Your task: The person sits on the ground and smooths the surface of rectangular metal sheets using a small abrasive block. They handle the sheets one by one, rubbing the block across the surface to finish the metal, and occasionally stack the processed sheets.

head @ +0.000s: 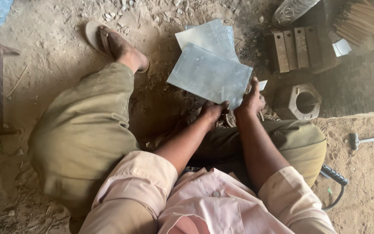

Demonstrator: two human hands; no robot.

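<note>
Sheet-metal plate (208, 76), grey, pinched at near edge by left hand (213, 110) and right hand (251, 100), tilted for viewing. Similar sheets (211, 37) beneath, on dirt floor (57, 52).

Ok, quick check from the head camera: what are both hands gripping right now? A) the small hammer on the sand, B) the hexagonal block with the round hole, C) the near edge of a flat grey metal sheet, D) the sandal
C: the left hand and the right hand both pinch the near edge of the flat grey metal sheet, while the hammer lies untouched on the sand to the right.
</note>
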